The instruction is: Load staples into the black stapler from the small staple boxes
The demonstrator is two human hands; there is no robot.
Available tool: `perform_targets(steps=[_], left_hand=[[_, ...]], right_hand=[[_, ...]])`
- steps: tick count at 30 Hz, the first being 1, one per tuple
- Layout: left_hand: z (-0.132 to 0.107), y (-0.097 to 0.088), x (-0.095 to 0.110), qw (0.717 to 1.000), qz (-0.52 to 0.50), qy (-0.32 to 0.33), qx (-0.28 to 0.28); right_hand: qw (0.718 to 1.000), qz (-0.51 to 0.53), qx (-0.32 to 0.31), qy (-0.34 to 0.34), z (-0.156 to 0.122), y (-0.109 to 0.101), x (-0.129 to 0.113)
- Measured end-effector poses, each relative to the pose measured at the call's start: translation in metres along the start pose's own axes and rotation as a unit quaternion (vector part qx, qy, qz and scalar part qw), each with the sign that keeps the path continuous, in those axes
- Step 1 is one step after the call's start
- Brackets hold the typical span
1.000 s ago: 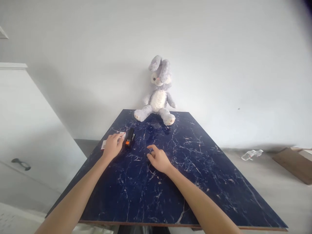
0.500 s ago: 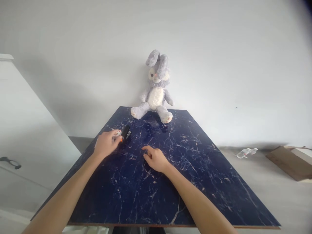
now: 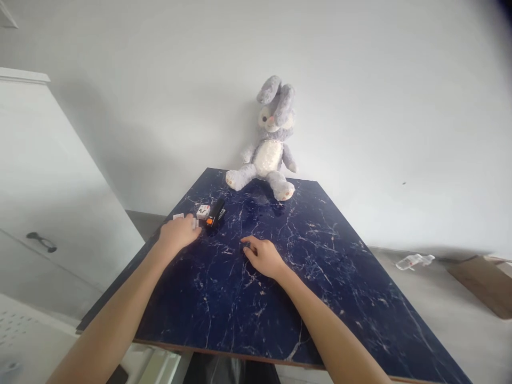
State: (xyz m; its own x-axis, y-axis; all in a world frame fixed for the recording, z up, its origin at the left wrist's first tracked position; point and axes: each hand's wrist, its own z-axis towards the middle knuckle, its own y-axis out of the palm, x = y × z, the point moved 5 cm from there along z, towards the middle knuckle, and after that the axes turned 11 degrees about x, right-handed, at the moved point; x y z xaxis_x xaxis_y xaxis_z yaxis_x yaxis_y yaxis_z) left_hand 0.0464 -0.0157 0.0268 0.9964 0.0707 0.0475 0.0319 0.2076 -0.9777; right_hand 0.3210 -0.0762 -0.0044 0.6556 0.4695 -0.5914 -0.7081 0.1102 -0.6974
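My left hand (image 3: 178, 233) rests on the dark blue marble table (image 3: 320, 277) near its left edge, fingers curled over small white cards or papers (image 3: 178, 216). Just beyond its fingertips lie a small white box (image 3: 202, 211) and a black stapler with an orange spot (image 3: 214, 213). My right hand (image 3: 264, 256) lies at the table's middle, fingers bent down, fingertips touching the surface over a small dark thing I cannot make out.
A grey and white plush rabbit (image 3: 269, 149) sits at the table's far edge against the white wall. A white cabinet with a dark handle (image 3: 41, 241) stands to the left. On the floor at right lie a clear plastic bottle (image 3: 414, 261) and a brown board (image 3: 486, 280).
My left hand has drawn back from the stapler, which now lies on the table with the white box beside it. The view has shifted a little. My right hand has barely moved.
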Motion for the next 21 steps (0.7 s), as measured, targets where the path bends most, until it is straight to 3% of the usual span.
perform_targets(steps=[4, 9, 11, 14, 19, 21], left_hand=[[0.002, -0.002, 0.004, 0.999, -0.048, 0.014, 0.011], [0.01, -0.012, -0.017, 0.994, -0.051, -0.048, 0.086], [0.012, -0.011, -0.023, 0.994, -0.035, -0.052, 0.087], [0.014, -0.008, -0.023, 0.995, -0.053, -0.028, 0.083], [0.013, -0.013, -0.018, 0.989, -0.077, -0.006, 0.124], [0.01, -0.012, -0.011, 0.991, -0.075, 0.026, 0.106]], right_hand=[[1.0, -0.004, 0.005, 0.002, 0.0, 0.001, 0.001], [1.0, 0.005, 0.009, 0.003, -0.001, 0.0, 0.003], [1.0, 0.006, 0.004, 0.003, -0.001, 0.0, 0.004], [1.0, 0.005, -0.003, 0.005, -0.002, 0.0, 0.004], [1.0, 0.008, -0.01, 0.008, -0.003, -0.001, 0.003], [1.0, 0.009, -0.011, 0.007, -0.003, -0.001, 0.002]])
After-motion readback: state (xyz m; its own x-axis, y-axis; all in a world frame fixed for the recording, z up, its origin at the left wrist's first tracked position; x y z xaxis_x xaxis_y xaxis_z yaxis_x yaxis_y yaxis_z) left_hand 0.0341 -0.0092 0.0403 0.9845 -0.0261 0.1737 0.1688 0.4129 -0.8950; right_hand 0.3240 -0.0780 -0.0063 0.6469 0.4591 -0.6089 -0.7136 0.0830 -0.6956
